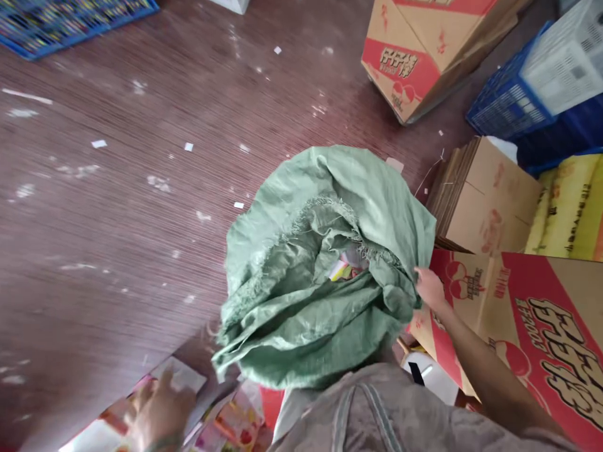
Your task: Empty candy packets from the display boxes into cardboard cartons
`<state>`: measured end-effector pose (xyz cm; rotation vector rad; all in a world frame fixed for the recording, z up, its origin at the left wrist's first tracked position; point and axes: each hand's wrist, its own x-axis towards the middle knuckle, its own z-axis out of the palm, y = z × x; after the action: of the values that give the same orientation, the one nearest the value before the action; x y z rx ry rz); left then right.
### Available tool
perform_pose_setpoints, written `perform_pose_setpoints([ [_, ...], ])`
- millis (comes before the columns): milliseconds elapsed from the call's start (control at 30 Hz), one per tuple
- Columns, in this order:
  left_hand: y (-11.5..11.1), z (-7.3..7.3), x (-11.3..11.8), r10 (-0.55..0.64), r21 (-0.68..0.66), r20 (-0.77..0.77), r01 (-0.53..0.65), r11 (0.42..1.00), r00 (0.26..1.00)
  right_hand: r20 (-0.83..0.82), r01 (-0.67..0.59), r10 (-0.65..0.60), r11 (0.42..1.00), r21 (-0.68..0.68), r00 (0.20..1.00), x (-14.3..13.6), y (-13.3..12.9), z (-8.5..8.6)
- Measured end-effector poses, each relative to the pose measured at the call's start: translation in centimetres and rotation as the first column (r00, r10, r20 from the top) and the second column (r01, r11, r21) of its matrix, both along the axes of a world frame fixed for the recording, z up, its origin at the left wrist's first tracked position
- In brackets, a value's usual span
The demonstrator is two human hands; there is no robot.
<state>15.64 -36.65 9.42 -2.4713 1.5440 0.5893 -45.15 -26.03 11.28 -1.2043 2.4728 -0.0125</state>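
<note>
A large green woven sack stands in front of my body, its frayed rim folded outward. Through its partly gathered mouth, some colourful packets show inside. My right hand pinches the sack's right edge, fingers closed on the cloth. At the lower left, away from the sack, my left hand is blurred over a box with printed packaging; whether it holds anything is unclear.
Red and brown cartons crowd the right side, beside flattened cardboard. Another carton and blue and white crates stand farther back. A blue crate is at upper left. Paper scraps dot the brown floor.
</note>
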Motion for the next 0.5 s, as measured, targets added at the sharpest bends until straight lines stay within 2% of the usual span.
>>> perform_pose_setpoints([
  [33,-1.3,-1.3,-2.1,0.027,-0.072,-0.048,-0.03,0.997,0.998,0.004,-0.008,0.008,1.0,-0.01,1.0,0.6,-2.3,-1.1],
  [67,-2.6,-2.6,-4.7,-0.013,-0.135,-0.107,-0.002,0.991,0.994,0.013,-0.021,0.021,1.0,-0.021,1.0,1.4,-4.6,-2.3],
  [100,-4.0,-3.8,-7.6,-0.092,-0.19,-0.171,0.059,0.98,0.981,0.036,-0.032,0.033,0.999,-0.03,0.999,2.5,-6.8,-3.6],
  [133,-5.2,-5.0,-10.6,-0.221,-0.198,-0.24,0.175,0.964,0.945,0.057,-0.044,0.045,0.999,-0.024,0.997,3.7,-8.7,-4.9],
  [200,-6.8,-7.3,-16.6,-0.425,-0.076,-0.314,0.424,0.903,0.849,0.07,0.002,-0.005,0.999,0.049,0.998,6.1,-11.4,-7.6],
  [267,-7.3,-9.4,-21.0,-0.503,0.084,-0.344,0.56,0.825,0.793,0.071,0.102,-0.117,0.977,0.189,0.991,7.6,-12.3,-9.9],
  [333,-6.9,-11.1,-23.1,-0.483,0.202,-0.364,0.574,0.794,0.796,0.107,0.159,-0.2,0.94,0.303,0.974,7.6,-11.7,-11.4],
  [400,-6.2,-12.3,-23.4,-0.464,0.211,-0.389,0.568,0.796,0.796,0.17,0.154,-0.217,0.934,0.323,0.961,6.6,-10.3,-11.7],
  [500,-4.8,-12.8,-22.9,-0.531,-0.013,-0.389,0.572,0.82,0.753,0.222,0.19,-0.237,0.959,0.212,0.946,4.6,-8.5,-10.3],
])
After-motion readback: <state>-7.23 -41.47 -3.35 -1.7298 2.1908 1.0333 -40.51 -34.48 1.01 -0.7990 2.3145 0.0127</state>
